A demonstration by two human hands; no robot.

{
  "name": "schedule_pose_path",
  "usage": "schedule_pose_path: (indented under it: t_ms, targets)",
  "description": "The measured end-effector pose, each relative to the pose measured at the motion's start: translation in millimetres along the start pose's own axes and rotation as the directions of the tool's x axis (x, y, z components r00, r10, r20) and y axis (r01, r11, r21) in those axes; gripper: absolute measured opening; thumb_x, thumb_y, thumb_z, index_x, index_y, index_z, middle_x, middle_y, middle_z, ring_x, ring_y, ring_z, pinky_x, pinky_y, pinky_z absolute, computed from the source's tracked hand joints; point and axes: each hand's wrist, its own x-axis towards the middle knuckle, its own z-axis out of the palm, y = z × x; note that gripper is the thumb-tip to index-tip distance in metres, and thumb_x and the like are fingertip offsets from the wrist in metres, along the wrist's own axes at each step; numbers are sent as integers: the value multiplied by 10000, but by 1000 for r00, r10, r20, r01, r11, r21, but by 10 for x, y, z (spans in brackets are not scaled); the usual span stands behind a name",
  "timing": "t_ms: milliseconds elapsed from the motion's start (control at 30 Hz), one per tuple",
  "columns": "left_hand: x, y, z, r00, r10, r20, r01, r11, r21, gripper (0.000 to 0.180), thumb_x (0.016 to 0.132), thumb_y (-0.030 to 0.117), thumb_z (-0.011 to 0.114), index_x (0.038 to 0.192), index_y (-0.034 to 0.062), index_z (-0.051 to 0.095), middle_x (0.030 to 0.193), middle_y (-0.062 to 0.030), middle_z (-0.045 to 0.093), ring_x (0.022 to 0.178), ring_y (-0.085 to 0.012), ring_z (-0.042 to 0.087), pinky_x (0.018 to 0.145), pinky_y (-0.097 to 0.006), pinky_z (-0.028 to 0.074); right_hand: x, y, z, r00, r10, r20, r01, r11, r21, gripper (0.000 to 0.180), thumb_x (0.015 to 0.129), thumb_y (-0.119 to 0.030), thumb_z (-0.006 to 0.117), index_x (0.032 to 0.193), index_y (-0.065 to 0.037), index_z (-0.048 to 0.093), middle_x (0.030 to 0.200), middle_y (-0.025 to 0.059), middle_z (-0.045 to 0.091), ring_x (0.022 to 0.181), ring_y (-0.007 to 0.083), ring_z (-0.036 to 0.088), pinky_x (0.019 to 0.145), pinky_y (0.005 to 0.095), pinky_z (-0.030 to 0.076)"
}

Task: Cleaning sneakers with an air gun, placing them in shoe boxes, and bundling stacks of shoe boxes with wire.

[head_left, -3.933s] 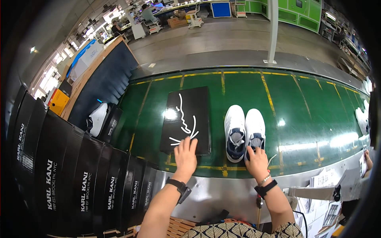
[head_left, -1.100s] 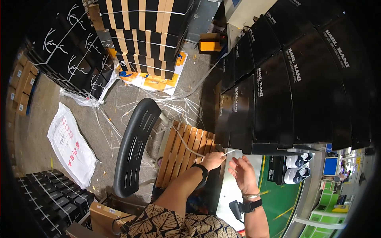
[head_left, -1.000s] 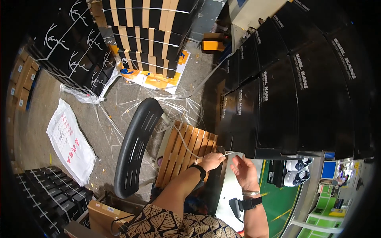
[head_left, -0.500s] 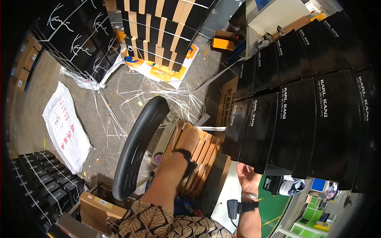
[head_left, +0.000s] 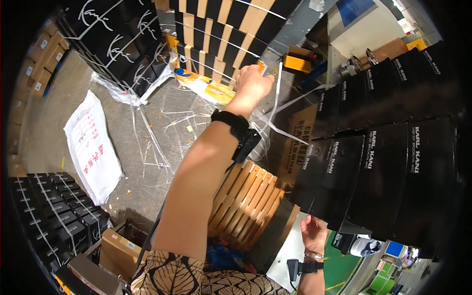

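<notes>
My left arm stretches forward over the wooden slats (head_left: pixel 246 201). At its end my left hand (head_left: pixel 253 82) is raised in front of a banded stack of black boxes (head_left: pixel 236 34), its fingers curled closed. White plastic strap (head_left: pixel 278 91) runs just right of this hand; whether the fingers grip it is hidden. Another length of strap (head_left: pixel 290 135) slants to the near black shoe boxes (head_left: pixel 381 167) on the right. At the lower edge of these boxes is my right hand (head_left: pixel 313 233), palm up, with loosely bent fingers apart and nothing visible in them.
Loose strap (head_left: pixel 182 115) lies tangled on the floor. A white woven sack (head_left: pixel 93 150) is at left, above banded small black boxes (head_left: pixel 54 216). Cardboard boxes (head_left: pixel 120 248) stand at lower left. A yellow-and-black box (head_left: pixel 297 60) sits at the back; white sneakers (head_left: pixel 366 247) show at lower right.
My left hand has swung forward and up from the slats. Strap near the shoe boxes has lifted. The black chair back has left view. My right hand stays by the boxes' lower edge.
</notes>
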Motion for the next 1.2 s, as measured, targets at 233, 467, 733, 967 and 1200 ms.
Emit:
schedule_pose_path:
  t_ms: [233,467,733,967,1200]
  targets:
    - [-406,-194,-1041,893,331,305,-204,902,-381,382,815,243,608,1091,-18,572,995,-92,625,944,-165,563,839,-287,424,170,281,-652,995,99,30,-89,968,-234,203,811,-147,538,1013,-158,517,786,-27,585,703,113,576,654,322,471]
    - [-1625,-1241,-1573,867,-61,495,91,995,-36,633,798,287,660,1309,47,374,1174,-119,498,1076,-179,468,919,-310,391,-77,571,-611,994,107,-12,-99,860,-501,233,822,-87,543,1041,-135,481,786,3,547,660,111,531,611,272,446]
    - [-2365,-1411,-1414,928,-144,344,114,988,104,518,781,222,631,1227,52,428,1068,-203,570,1003,-321,557,859,-362,433,52,609,-735,994,59,91,34,626,-779,191,860,-81,533,1038,-123,479,749,-12,513,618,89,512,549,210,406]
    - [-2418,-1466,-1367,952,-131,275,92,984,150,495,778,222,617,1183,-11,452,1020,-226,586,959,-331,574,811,-369,445,244,691,-1154,975,46,218,151,580,-800,106,859,-141,569,950,-130,516,728,-31,543,611,87,524,563,227,419]
    - [-2369,-1312,-1203,963,-164,214,131,978,162,485,788,288,589,1173,27,453,1072,-231,568,1014,-393,533,856,-424,415,132,824,-1797,994,-32,107,93,777,-623,87,858,-63,513,943,-72,530,712,21,561,548,109,515,502,241,428]
